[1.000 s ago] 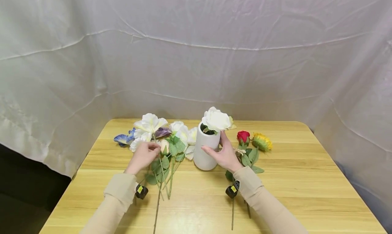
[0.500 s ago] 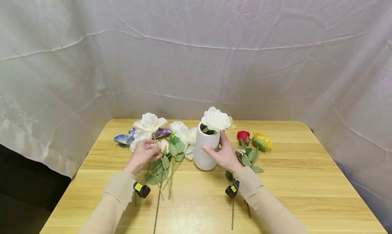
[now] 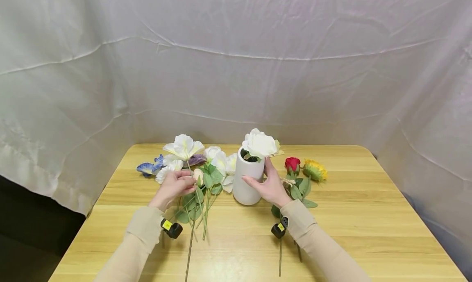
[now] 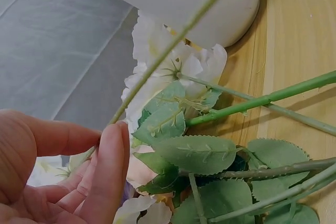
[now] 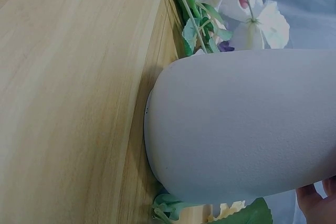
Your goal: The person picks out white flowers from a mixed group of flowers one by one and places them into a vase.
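Observation:
Thumb and fingertips of my left hand (image 3: 173, 188) pinch the thin green stem (image 4: 163, 56) of a white flower (image 3: 183, 146) with pale yellow streaks. Its bloom points up and away, above the other blooms on the left. My right hand (image 3: 272, 187) grips the white vase (image 3: 244, 185) from the right, thumb across the front, the other fingers partly hidden behind it. A large white rose-like flower (image 3: 259, 144) stands in the vase, leaning over the rim to the right. In the right wrist view the vase's smooth side (image 5: 241, 124) fills the middle.
Left of the vase lie a blue flower (image 3: 149, 168), a purple one (image 3: 196, 160), a cream bud (image 3: 198, 176) and white blooms (image 3: 223, 165), their stems crossing. Right of it are a red rose (image 3: 292, 164) and a yellow sunflower (image 3: 314, 170). Pale cloth (image 3: 236, 89) hangs behind the wooden table (image 3: 354, 216).
The left hand has shifted its fingers on the stem and now raises the white flower slightly, moving it a little to the right. The right hand and vase stay put.

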